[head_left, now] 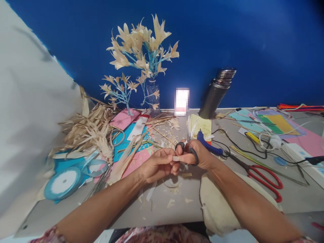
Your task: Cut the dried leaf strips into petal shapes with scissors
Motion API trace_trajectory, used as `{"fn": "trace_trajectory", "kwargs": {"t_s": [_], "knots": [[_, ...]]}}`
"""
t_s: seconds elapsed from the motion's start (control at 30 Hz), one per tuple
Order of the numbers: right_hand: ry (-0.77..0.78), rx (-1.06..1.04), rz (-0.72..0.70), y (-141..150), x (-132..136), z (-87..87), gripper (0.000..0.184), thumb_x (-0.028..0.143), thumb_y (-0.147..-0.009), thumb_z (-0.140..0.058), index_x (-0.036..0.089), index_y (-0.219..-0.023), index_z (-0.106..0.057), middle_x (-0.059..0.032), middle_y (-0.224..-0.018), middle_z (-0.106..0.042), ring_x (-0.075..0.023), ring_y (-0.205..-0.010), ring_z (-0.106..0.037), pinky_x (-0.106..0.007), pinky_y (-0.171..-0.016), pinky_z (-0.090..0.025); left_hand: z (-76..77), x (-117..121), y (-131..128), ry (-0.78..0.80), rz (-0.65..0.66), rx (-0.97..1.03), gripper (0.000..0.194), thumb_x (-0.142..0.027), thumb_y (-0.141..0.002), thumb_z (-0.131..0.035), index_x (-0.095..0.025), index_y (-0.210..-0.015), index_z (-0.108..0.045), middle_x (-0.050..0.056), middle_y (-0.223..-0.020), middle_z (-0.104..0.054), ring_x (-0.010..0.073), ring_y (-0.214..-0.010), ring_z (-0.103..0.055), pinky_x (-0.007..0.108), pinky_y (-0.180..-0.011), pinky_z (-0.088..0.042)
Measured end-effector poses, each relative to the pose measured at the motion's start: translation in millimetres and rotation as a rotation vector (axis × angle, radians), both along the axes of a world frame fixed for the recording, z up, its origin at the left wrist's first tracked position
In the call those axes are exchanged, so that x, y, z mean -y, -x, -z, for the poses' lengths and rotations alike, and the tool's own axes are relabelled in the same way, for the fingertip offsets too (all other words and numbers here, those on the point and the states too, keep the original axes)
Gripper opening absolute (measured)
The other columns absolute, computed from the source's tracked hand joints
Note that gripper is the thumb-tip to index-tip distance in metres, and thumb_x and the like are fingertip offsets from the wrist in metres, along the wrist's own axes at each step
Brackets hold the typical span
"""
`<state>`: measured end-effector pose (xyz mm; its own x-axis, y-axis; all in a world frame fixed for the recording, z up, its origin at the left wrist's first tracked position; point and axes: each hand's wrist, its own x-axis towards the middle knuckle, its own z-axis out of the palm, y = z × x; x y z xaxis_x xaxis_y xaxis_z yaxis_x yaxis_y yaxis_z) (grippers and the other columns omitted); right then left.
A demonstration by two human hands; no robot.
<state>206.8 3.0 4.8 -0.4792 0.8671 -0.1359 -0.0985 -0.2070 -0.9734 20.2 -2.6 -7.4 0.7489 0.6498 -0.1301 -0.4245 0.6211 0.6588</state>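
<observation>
My left hand [160, 162] is closed in a pinch at the middle of the table, on a small pale strip [176, 158]. Fingers of my right hand [201, 156] meet the strip from the other side. Black-handled scissors [186, 145] hang on my right hand, their blades pointing up and away from me, slightly apart. Where the fingers overlap, part of the strip is hidden. Beyond the hands lie thin straw-coloured scraps [165, 133], and a blue glue gun [208, 143] rests just past my right hand.
Dried husks [91, 130] and a blue ribbon spool [63, 182] lie left. Behind stand husk flowers [141, 44] in a clear bottle [153, 96] and a dark flask [216, 94]. Red-handled scissors [265, 177], cables and a white power strip [303, 162] are right; a cream cloth [217, 206] sits under my right forearm.
</observation>
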Motion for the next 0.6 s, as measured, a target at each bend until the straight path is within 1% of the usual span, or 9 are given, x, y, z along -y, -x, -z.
{"fn": "trace_trajectory", "kwargs": {"t_s": [0.07,0.13,0.2,0.27,0.33,0.43,0.5,0.53,0.6], "knots": [[-0.003,-0.007,0.023,2,0,-0.2,0.032,0.027,-0.059,-0.084,0.017,-0.071,-0.057,-0.0012,-0.066,-0.063,-0.0184,-0.061,-0.064,-0.027,-0.054,-0.048,1.8,-2,1,0.013,0.007,0.056,0.031,-0.037,-0.073,-0.077,-0.012,-0.072,-0.059,0.004,-0.065,-0.059,0.0149,-0.06,-0.056,0.029,-0.063,-0.046],[-0.007,-0.018,0.069,4,0,0.0,0.03,0.027,-0.061,-0.083,0.017,-0.071,-0.056,-0.0012,-0.064,-0.065,-0.0185,-0.059,-0.063,-0.028,-0.054,-0.048,2.5,-4,3,0.012,0.0,0.083,0.041,-0.049,-0.071,-0.077,-0.012,-0.081,-0.061,0.006,-0.071,-0.062,0.0185,-0.066,-0.06,0.032,-0.064,-0.047],[-0.005,-0.029,0.094,7,0,-0.3,0.029,0.028,-0.063,-0.081,0.018,-0.072,-0.055,-0.0011,-0.061,-0.066,-0.0188,-0.055,-0.063,-0.029,-0.054,-0.048,1.7,-5,3,-0.017,-0.031,0.055,0.049,-0.053,-0.067,-0.078,-0.013,-0.091,-0.062,0.008,-0.077,-0.065,0.021,-0.072,-0.062,0.032,-0.065,-0.048],[-0.003,-0.033,0.095,9,0,-1.6,0.028,0.029,-0.065,-0.08,0.018,-0.072,-0.054,-0.001,-0.059,-0.066,-0.0191,-0.053,-0.063,-0.029,-0.054,-0.048,-0.2,-4,1,-0.058,-0.095,-0.019,0.044,-0.044,-0.067,-0.081,-0.014,-0.093,-0.061,0.008,-0.077,-0.066,0.0196,-0.072,-0.062,0.029,-0.065,-0.047],[-0.03,-0.009,0.108,9,0,-2.7,0.027,0.026,-0.064,-0.08,0.018,-0.072,-0.055,-0.0001,-0.057,-0.065,-0.0184,-0.054,-0.063,-0.028,-0.054,-0.047,-2.9,-2,-1,-0.085,-0.169,-0.115,0.032,-0.033,-0.07,-0.08,-0.014,-0.087,-0.06,0.006,-0.074,-0.065,0.0164,-0.068,-0.061,0.026,-0.062,-0.045],[-0.062,-0.006,0.131,7,-2,-0.7,0.025,0.024,-0.063,-0.08,0.017,-0.075,-0.059,0.0003,-0.061,-0.064,-0.0164,-0.057,-0.061,-0.026,-0.055,-0.045,-8.6,-4,-2,-0.114,-0.223,-0.239,0.022,-0.025,-0.072,-0.077,-0.014,-0.077,-0.058,0.003,-0.064,-0.061,0.0114,-0.057,-0.056,0.022,-0.055,-0.041],[-0.08,-0.028,0.209,5,-6,3.3,0.023,0.026,-0.067,-0.078,0.016,-0.08,-0.062,0.0001,-0.066,-0.064,-0.0141,-0.057,-0.057,-0.024,-0.054,-0.042,-13.8,-15,-2,-0.124,-0.221,-0.299,0.022,-0.025,-0.072,-0.075,-0.014,-0.073,-0.056,0.001,-0.06,-0.059,0.0094,-0.052,-0.052,0.021,-0.052,-0.039],[-0.096,-0.032,0.288,3,-10,5.6,0.022,0.028,-0.069,-0.077,0.016,-0.081,-0.063,0.0006,-0.067,-0.063,-0.0126,-0.057,-0.055,-0.023,-0.053,-0.04,-16.4,-24,-2,-0.132,-0.227,-0.33,0.023,-0.025,-0.071,-0.074,-0.015,-0.071,-0.054,0.0,-0.058,-0.057,0.009,-0.051,-0.051,0.02,-0.051,-0.038],[-0.133,-0.037,0.486,-2,-18,9.7,0.021,0.03,-0.07,-0.076,0.017,-0.082,-0.064,0.0028,-0.064,-0.057,-0.0104,-0.054,-0.048,-0.022,-0.05,-0.036,-20.5,-50,-5,-0.172,-0.247,-0.44,0.026,-0.027,-0.069,-0.074,-0.017,-0.069,-0.05,-0.003,-0.056,-0.052,0.0091,-0.051,-0.05,0.02,-0.048,-0.035]]}}
